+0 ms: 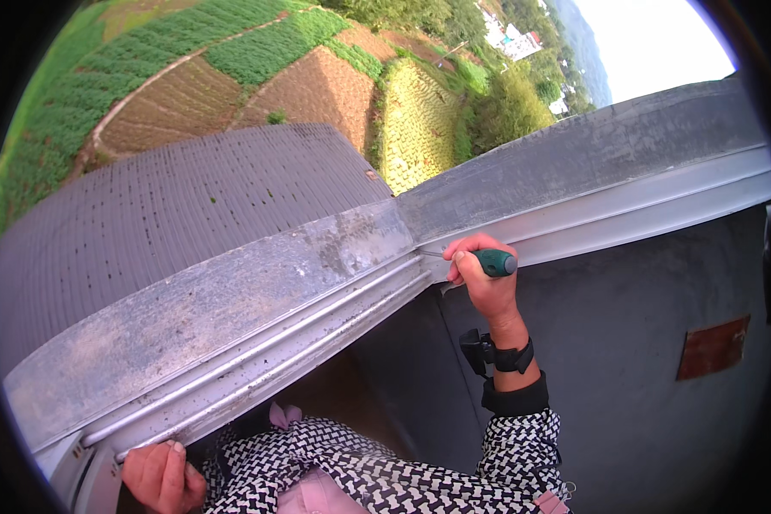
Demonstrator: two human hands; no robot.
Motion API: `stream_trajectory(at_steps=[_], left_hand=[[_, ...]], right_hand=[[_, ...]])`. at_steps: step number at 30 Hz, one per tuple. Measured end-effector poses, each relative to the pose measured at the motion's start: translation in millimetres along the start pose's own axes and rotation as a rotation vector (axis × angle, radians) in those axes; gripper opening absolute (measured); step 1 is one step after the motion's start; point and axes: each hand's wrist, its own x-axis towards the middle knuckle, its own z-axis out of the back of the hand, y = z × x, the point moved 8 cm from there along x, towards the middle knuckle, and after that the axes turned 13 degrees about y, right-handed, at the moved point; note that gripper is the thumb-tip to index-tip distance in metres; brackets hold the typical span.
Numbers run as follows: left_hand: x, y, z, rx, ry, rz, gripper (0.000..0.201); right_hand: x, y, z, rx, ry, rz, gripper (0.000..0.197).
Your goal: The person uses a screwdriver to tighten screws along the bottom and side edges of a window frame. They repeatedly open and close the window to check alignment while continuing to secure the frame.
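My right hand (487,295) is closed around the green handle of a screwdriver (495,262). Its thin metal shaft points left, with the tip at the inner corner where two lengths of white window frame meet. The lower window track (265,347), with raised rails and dark specks of dirt, runs from that corner down to the left. At the track's near left end, my left hand (164,480) has its fingers curled in beside the side frame (94,480). Whatever those fingers may hold is hidden.
Outside the frame lies a grey concrete ledge (206,300), with a corrugated roof (206,188) below it. Fields and trees stretch beyond. A dark grey wall (608,343) with a reddish-brown patch (713,347) stands on the right. A black strapped device (497,353) circles my right wrist.
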Motion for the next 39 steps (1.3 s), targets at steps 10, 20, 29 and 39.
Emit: stream_trajectory(at_steps=[10,20,29,39], left_hand=[[3.9,-0.4,1.8,-0.001,-0.003,-0.012,0.039],[9.2,-0.5,4.0,-0.023,-0.014,0.019,0.031],[13.8,-2.5,9.0,-0.045,-0.064,0.031,0.032],[11.1,-6.1,11.1,-0.027,-0.087,0.045,0.035]], right_hand=[[-0.6,31.7,2.2,0.035,-0.036,-0.020,0.011],[-66.6,122.5,-83.5,0.289,0.471,0.306,0.003],[-1.6,37.3,-36.5,-0.175,-0.099,-0.029,0.012],[-31.1,114.9,-36.6,0.090,0.081,0.391,0.008]])
